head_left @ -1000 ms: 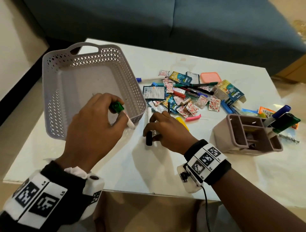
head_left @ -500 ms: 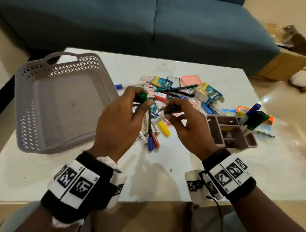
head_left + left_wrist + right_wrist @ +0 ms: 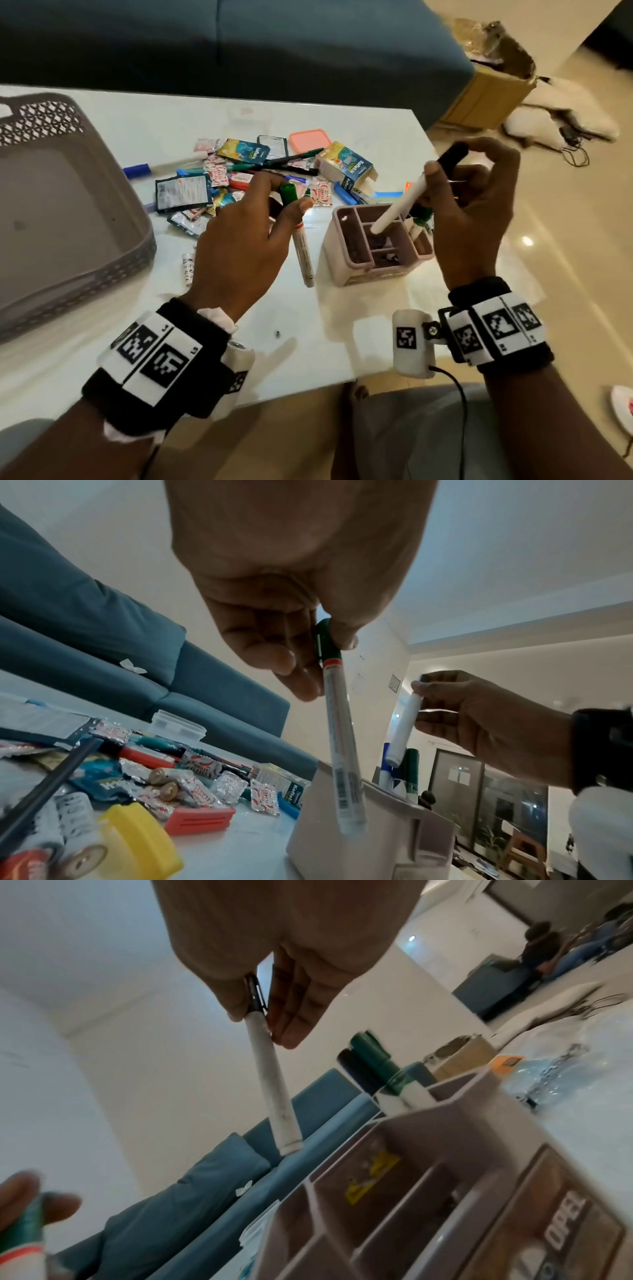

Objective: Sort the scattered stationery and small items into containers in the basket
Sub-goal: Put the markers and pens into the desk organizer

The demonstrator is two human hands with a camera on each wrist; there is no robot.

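My left hand [image 3: 289,195] pinches a green-capped white marker [image 3: 303,253] by its cap, and the marker hangs just left of the pink desk organizer [image 3: 346,246]. My right hand [image 3: 448,161] pinches a black-capped white marker [image 3: 400,209] at its cap. That marker's lower end is over the organizer's middle compartments. In the left wrist view the green-capped marker [image 3: 342,737] hangs in front of the organizer's [image 3: 359,845] near wall. In the right wrist view the black-capped marker [image 3: 277,1091] is above the organizer [image 3: 445,1191]. Other markers [image 3: 377,1074] stand in its far compartment.
The grey basket [image 3: 68,219] sits at the left. A pile of pens, sachets and small boxes [image 3: 239,171] lies behind my hands. A loose marker [image 3: 187,270] lies near the basket. The sofa [image 3: 239,44] runs along the table's far side, and a cardboard box [image 3: 493,85] is on the floor.
Both hands have carried their markers to the right, from the pile to the organizer. The black-capped marker now hangs over its compartments. The head view has swung right.
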